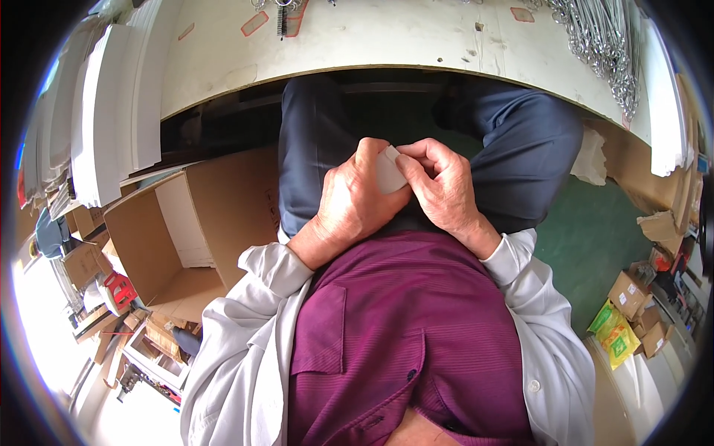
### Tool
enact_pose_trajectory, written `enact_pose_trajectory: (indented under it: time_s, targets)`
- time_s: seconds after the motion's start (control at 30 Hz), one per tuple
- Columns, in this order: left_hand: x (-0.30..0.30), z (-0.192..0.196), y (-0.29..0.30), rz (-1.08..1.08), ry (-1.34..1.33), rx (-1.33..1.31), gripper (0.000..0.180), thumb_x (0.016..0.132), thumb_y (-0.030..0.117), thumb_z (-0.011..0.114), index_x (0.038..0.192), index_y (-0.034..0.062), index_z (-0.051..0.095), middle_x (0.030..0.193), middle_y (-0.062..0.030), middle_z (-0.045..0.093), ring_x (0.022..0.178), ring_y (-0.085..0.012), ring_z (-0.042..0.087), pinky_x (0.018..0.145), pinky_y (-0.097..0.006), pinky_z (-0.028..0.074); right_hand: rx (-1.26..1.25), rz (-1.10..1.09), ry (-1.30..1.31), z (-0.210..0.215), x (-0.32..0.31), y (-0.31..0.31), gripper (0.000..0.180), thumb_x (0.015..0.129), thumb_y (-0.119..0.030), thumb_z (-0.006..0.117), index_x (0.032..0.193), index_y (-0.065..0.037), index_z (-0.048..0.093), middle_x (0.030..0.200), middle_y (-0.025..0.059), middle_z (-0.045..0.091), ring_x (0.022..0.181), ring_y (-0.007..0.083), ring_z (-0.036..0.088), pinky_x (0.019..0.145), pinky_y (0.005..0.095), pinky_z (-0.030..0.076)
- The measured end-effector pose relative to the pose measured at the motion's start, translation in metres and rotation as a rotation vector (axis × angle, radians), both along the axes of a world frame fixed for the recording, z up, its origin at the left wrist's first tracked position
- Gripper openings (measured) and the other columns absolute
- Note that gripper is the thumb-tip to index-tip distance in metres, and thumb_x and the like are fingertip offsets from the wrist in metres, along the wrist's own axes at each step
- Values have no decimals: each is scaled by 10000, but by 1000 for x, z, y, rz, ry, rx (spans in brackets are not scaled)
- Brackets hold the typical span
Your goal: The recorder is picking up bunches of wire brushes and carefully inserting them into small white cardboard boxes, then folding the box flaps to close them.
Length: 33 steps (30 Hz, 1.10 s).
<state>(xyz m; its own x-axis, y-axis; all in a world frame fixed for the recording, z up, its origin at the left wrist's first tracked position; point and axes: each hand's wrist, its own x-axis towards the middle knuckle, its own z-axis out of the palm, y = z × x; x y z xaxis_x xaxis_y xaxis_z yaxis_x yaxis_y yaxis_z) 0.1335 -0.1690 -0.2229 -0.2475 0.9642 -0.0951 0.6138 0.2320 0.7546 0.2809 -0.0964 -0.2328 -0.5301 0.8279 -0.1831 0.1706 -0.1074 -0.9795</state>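
Above my lap, both hands meet around a small white piece that looks like folded card or paper; its exact kind is not clear. My left hand wraps it from the left, thumb on top and fingers curled beneath. At its upper right corner, my right hand pinches the edge between thumb and bent fingers. Part of the piece is hidden by the fingers. The two hands nearly touch each other, held a little short of the table edge.
A pale worktable spans the far side, with a bundle of shiny metal chain-like pieces at right and a small dark spring-like piece. White sheets are stacked at left. An open cardboard box stands beside my left leg.
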Motion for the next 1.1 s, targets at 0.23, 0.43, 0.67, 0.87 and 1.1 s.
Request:
enact_pose_trajectory:
  time_s: [0.23,0.43,0.67,0.87,1.1]
  targets:
    - [-1,7,1,-41,32,-40,460,795,284,830,1071,-11,608,897,-217,731,807,-393,749,713,-467,619,-30,-35,22,3,3,-2,102,976,-46,703,1031,40,696,867,101,772,789,90,715,676,255,562]
    - [1,8,-3,-41,15,-13,475,782,328,851,1042,3,621,891,-182,729,812,-375,744,715,-463,612,-204,-67,109,2,7,-2,92,994,-65,697,992,27,697,827,44,746,746,42,656,643,227,524]
    - [3,6,-7,-52,25,29,482,778,327,860,1050,7,624,913,-174,726,817,-370,742,711,-461,610,-262,-99,117,-2,11,-4,113,992,-91,712,959,16,700,793,17,721,717,21,615,617,209,495]
    - [4,9,-6,-63,40,-11,569,740,266,903,1157,-11,633,965,-202,735,862,-369,754,749,-428,622,-244,-145,125,-1,7,-5,108,987,-73,704,929,17,693,800,30,734,717,28,633,615,218,506]
    - [2,3,-6,-34,73,84,433,777,256,828,1048,-7,618,896,-188,718,805,-378,738,697,-463,610,104,-129,6,2,-4,-9,127,981,-50,693,880,19,663,726,55,723,669,31,639,581,244,515]
